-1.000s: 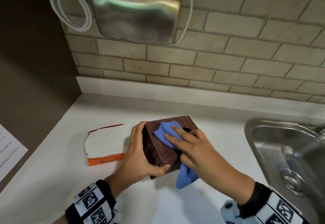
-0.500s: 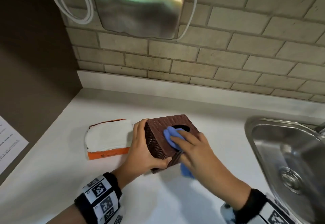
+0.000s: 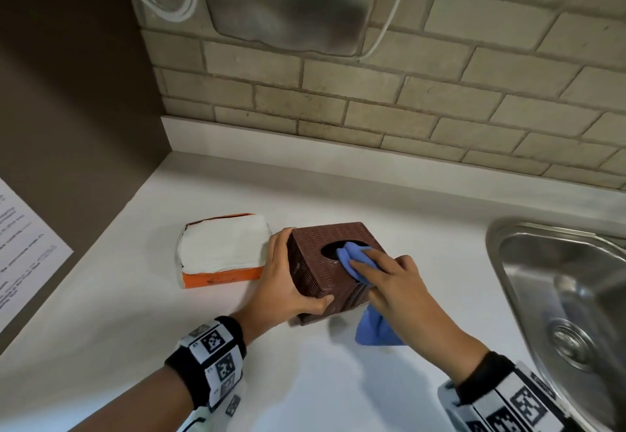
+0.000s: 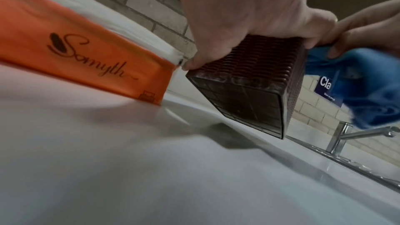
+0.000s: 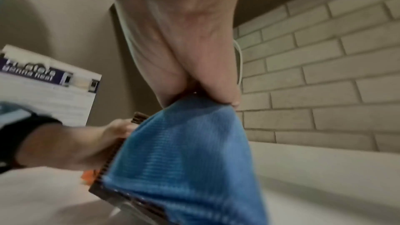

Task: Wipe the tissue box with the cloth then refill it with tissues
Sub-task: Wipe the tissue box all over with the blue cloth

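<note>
A brown woven tissue box (image 3: 315,272) is held tilted above the white counter; its gridded underside (image 4: 249,107) shows in the left wrist view. My left hand (image 3: 288,277) grips its left side, thumb on the near face. My right hand (image 3: 386,274) holds a blue cloth (image 3: 355,258) and presses it on the box top, beside the oval opening (image 3: 330,250). The rest of the cloth (image 5: 184,160) hangs down past the box's right side. An orange tissue pack (image 3: 222,253) with white tissues showing lies just left of the box.
A steel sink (image 3: 559,296) is set into the counter at the right, with a faucet (image 4: 346,134) behind it. A metal hand dryer (image 3: 291,1) hangs on the brick wall above. A printed sheet (image 3: 20,245) is stuck on the dark left wall.
My right hand has drawn the cloth across the box top from the far left side toward the opening and right edge. The left hand keeps its grip; the box top now faces more upward.
</note>
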The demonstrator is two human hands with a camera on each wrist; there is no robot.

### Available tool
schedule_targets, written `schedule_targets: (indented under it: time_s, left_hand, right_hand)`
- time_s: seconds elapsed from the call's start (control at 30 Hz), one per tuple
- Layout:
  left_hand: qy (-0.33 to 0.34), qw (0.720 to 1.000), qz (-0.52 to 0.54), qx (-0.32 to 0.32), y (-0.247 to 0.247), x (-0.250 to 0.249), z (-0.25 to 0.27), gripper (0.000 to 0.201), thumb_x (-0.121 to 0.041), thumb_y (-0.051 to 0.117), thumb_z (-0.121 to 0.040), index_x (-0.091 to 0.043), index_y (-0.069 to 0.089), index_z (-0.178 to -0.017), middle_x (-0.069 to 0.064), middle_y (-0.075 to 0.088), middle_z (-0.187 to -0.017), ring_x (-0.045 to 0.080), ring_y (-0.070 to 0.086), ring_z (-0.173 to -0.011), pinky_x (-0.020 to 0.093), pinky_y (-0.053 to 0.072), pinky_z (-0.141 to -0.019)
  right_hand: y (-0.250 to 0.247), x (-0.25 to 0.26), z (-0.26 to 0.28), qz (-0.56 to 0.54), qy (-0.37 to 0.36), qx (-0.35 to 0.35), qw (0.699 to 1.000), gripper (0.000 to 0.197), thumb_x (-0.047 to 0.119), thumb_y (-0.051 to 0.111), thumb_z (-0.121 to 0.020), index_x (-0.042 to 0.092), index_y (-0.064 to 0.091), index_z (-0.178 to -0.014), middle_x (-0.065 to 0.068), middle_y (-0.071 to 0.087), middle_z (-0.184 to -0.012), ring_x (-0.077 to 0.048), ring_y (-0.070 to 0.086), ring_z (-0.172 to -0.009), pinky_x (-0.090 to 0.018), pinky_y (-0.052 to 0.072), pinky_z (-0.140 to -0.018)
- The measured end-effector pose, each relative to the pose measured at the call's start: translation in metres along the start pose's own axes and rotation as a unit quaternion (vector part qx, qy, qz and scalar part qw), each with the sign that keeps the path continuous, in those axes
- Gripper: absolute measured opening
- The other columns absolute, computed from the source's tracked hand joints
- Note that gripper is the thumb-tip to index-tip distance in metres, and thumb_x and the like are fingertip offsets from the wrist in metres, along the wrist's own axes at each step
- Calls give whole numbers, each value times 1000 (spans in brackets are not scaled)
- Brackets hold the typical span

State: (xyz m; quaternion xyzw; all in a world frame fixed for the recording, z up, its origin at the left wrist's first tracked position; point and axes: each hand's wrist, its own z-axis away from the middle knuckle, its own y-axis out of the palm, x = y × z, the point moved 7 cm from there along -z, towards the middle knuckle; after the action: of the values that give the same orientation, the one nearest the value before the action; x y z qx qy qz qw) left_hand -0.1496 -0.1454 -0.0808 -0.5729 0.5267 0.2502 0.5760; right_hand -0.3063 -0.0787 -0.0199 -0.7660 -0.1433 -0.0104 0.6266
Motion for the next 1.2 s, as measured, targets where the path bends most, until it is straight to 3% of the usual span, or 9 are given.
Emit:
schedule_targets:
  time_s: [0.17, 0.33, 0.4, 0.53, 0.63, 0.8, 1.0, 1.1, 1.2]
  left_hand:
    - [-1, 1000, -17, -4, 3, 6, 0, 114, -43, 83, -44, -14, 26, -139, 2, 35, -127, 14, 40, -121, 24, 37, -104]
    - [-3, 1000, -11, -1, 0, 2, 3, 117, -45, 83, -43, -14, 24, -140, -2, 32, -128, 10, 38, -122, 7, 30, -103]
    - [-9, 1000, -18, -2, 2, 1, 1, 118, -47, 81, -43, -12, 24, -140, 0, 31, -130, 9, 36, -122, 7, 27, -104]
    - [38, 996, -68, 41, 12, -15, -6, 94, -52, 73, -53, -9, 41, -130, 5, 44, -128, 20, 42, -124, 34, 32, -110]
    - [55, 998, -26, -3, -2, -32, 0, 113, -41, 83, -42, -9, 30, -137, 2, 36, -130, 12, 40, -125, 23, 33, -107]
    - [90, 996, -12, -25, -18, -48, 5, 119, -38, 85, -39, -6, 27, -138, 4, 32, -129, 18, 44, -123, 26, 39, -104]
    - [109, 994, 15, -23, -11, -56, -2, 102, -34, 77, -41, -42, 25, -128, -3, 35, -124, 7, 38, -125, 19, 35, -105]
    - [72, 996, 18, -39, -20, -43, 1, 114, -43, 81, -42, -21, 25, -138, 0, 31, -130, 20, 42, -128, 33, 38, -108]
    - [49, 998, 15, -32, -17, -46, 1, 117, -45, 81, -41, -15, 24, -140, -2, 30, -131, 22, 43, -126, 42, 41, -107]
  right_hand:
    - [7, 29, 2, -11, -27, 5, 1000, 51, 19, 38, -75, 22, 67, -116, -1, 68, -114, -16, 45, -70, -26, 51, -61]
    - [2, 0, 3, -10, 28, 29, 999, 48, 15, 40, -75, 22, 68, -114, -3, 69, -113, -15, 42, -67, -27, 50, -61]
    - [-1, 18, 1, -28, -3, 33, 999, 51, 20, 35, -77, 21, 67, -116, -3, 66, -118, -19, 48, -71, -25, 46, -67]
    - [-11, 53, -15, -107, -44, 50, 992, 61, 31, 23, -82, 17, 57, -130, -6, 52, -136, -25, 42, -92, -25, 31, -87]
    - [-19, 21, -32, -42, -23, 69, 996, 67, 31, 14, -80, 23, 47, -138, -3, 38, -149, -28, 40, -97, -26, 28, -88]
    - [-31, -16, -38, -11, 42, 82, 996, 59, 22, 22, -86, 24, 43, -141, -5, 34, -151, -32, 42, -106, -28, 26, -90]
    - [-42, 60, -20, -38, -55, 25, 997, 53, 19, 32, -79, 18, 64, -121, -5, 59, -130, -21, 44, -80, -20, 36, -80]
    - [-43, 21, -10, -16, -10, 67, 998, 58, 24, 27, -80, 21, 58, -128, -3, 55, -134, -21, 40, -83, -23, 38, -82]
    - [-42, 23, -7, -35, 28, 82, 996, 59, 24, 26, -78, 19, 61, -125, -5, 59, -130, -24, 45, -79, -21, 31, -77]
